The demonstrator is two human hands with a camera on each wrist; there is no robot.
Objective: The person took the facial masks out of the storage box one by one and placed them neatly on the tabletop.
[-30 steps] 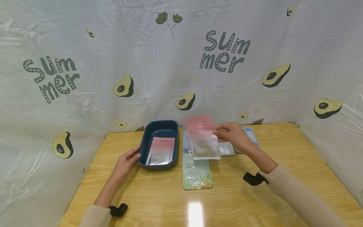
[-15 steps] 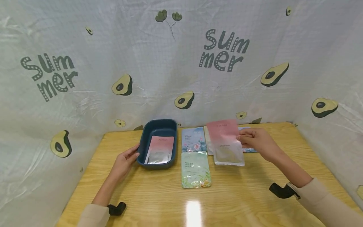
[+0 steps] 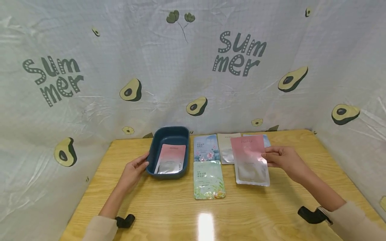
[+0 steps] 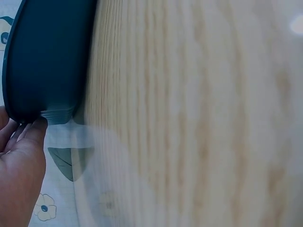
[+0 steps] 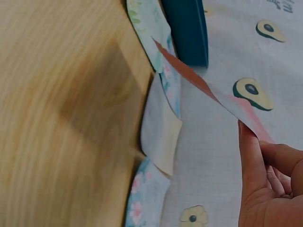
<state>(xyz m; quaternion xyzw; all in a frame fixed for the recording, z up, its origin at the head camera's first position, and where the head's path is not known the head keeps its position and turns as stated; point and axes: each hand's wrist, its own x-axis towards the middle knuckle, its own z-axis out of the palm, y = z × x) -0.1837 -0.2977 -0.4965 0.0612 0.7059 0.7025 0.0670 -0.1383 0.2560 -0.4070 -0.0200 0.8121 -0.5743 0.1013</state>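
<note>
In the head view my right hand [image 3: 281, 160] pinches a pink-and-silver face mask packet [image 3: 251, 160] by its right edge, thumb in front. The packet is held raised, and its thin edge shows in the right wrist view, beyond the thumb and fingers [image 5: 251, 165]. On the left, my left hand [image 3: 132, 170] holds the side of a dark blue plastic bin [image 3: 152, 147], fingertips at its rim. The left wrist view shows the thumb against the ridged end of the bin [image 4: 52, 61]. Another pink-and-silver packet [image 3: 171, 159] leans inside the bin.
Right of the bin lie a blue floral packet [image 3: 205, 147], a green floral packet [image 3: 208, 180] in front of it, and a cream-and-silver packet [image 3: 226, 147]. Another blue packet [image 3: 266, 140] is partly hidden behind the held one. A printed cloth [image 3: 169, 67] hangs behind the wooden table [image 3: 169, 214].
My right hand has carried the pink packet to the right and lower, uncovering the blue and cream packets. My left hand stays at the bin.
</note>
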